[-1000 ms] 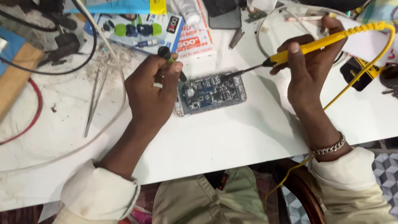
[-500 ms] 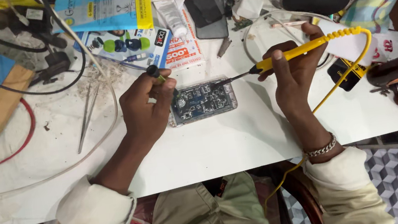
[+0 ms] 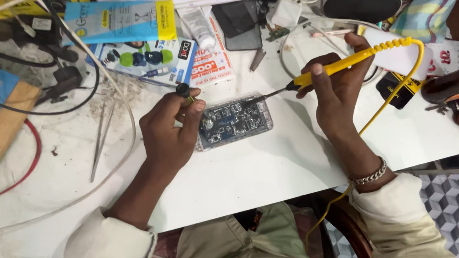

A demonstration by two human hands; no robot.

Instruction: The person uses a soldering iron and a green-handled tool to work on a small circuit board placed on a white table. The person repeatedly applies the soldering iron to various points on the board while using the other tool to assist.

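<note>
The right hand [image 3: 341, 89] gripped the iron [image 3: 344, 64]; the left hand [image 3: 168, 130] pinched a small tool [image 3: 184, 91], at nine o'clock of the board [image 3: 234, 121]; steadiness mattered.

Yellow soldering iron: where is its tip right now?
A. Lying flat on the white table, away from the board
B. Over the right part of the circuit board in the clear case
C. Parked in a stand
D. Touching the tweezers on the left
B: the right hand holds the yellow soldering iron with its dark tip reaching the right part of the circuit board.
</note>
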